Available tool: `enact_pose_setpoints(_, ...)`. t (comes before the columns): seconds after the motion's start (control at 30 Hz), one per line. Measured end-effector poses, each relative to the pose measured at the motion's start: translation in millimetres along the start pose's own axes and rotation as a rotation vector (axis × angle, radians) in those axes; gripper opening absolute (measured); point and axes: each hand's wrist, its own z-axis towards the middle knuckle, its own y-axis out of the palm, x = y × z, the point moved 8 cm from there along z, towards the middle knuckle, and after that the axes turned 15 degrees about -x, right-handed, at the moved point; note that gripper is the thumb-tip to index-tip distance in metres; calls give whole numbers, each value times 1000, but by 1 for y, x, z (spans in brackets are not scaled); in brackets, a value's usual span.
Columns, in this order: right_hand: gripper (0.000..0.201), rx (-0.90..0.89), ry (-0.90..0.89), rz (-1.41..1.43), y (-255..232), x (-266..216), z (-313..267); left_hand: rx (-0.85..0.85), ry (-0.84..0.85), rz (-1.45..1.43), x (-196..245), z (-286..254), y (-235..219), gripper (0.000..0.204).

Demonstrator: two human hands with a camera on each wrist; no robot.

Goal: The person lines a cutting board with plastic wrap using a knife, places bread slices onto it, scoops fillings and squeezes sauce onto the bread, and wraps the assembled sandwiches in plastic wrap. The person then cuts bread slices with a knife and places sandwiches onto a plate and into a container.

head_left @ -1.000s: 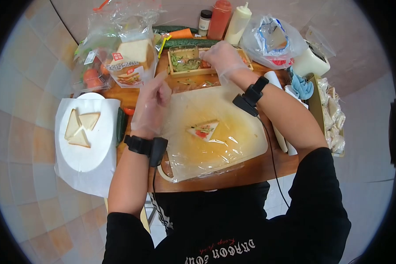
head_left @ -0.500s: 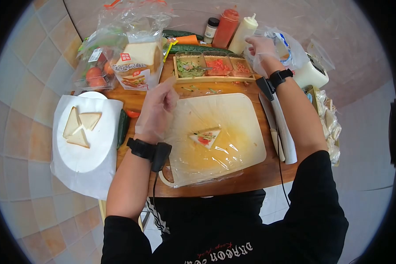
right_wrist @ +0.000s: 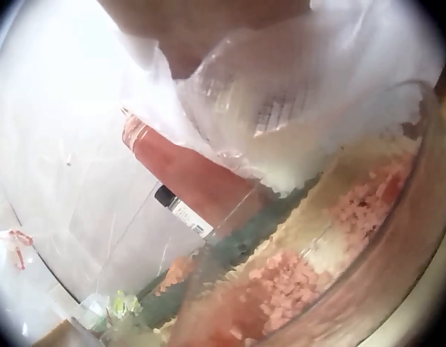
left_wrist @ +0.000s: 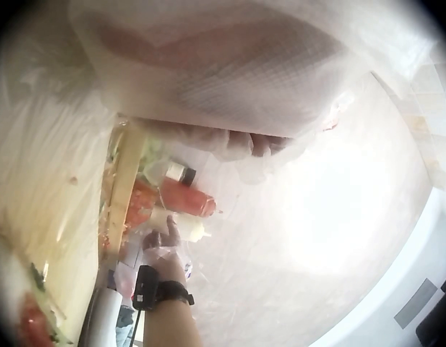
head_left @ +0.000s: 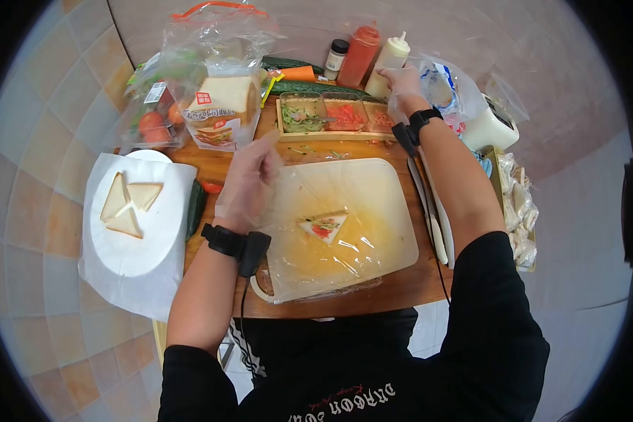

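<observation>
My gloved right hand (head_left: 404, 86) is at the white squeeze bottle (head_left: 397, 48), its fingers and thumb around the bottle's body. That bottle stands beside a red squeeze bottle (head_left: 360, 55). My left hand (head_left: 249, 176), also in a clear plastic glove, is held over the cutting board's left edge, loosely curled around nothing. On the cutting board (head_left: 383, 186), which has plastic wrap over it, lies a triangular piece of bread (head_left: 325, 226) with red bits and green shreds on top. In the left wrist view the right hand (left_wrist: 163, 244) overlaps the white bottle (left_wrist: 190, 228).
Behind the board stands a wooden tray (head_left: 330, 136) with cucumber shreds and chopped red fillings. Bread triangles (head_left: 125, 204) lie on a white plate (head_left: 130, 260) at left. A knife (head_left: 436, 235) lies right of the board. Bagged bread (head_left: 221, 112) and tomatoes (head_left: 155, 128) stand at back left.
My right hand has moved from over the filling tray to the plastic bag at the back right, then left onto the white squeeze bottle. The left hand has stayed almost still.
</observation>
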Motion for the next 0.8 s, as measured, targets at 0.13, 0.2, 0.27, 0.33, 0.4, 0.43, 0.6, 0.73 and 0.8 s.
enact_pose_setpoints(0.13, 57, 69, -163, -182, -21, -46, -17, -36, 16, 22, -3, 2, -1, 38)
enact_pose_setpoints(0.2, 57, 102, -267, -184, -33, -80, -27, -21, 11, 4, -3, 0, 1, 35)
enact_pose_setpoints(0.27, 56, 54, -496, 22, -44, -116, -36, -17, 9, -16, -4, 0, 1, 33)
enact_pose_setpoints(0.33, 52, -27, -411, 69, -55, -134, -47, -72, 2, -5, -5, 2, 0, 32)
enact_pose_setpoints(0.4, 48, -105, -325, 119, -61, -151, -67, -70, -2, -18, -5, 2, -1, 33)
enact_pose_setpoints(0.43, 46, -174, -313, 103, -59, -160, -80, -55, -7, -27, -6, 2, -1, 33)
enact_pose_setpoints(0.6, 47, -380, -481, -125, -44, -202, -147, -39, -2, -15, -5, 1, -5, 33)
enact_pose_setpoints(0.73, 59, -497, -874, -1079, 12, -267, -234, -39, 22, -28, 2, 1, 0, 35)
enact_pose_setpoints(0.8, 63, -530, -1075, -1344, 34, -251, -255, -40, 42, -46, -1, 3, -7, 35)
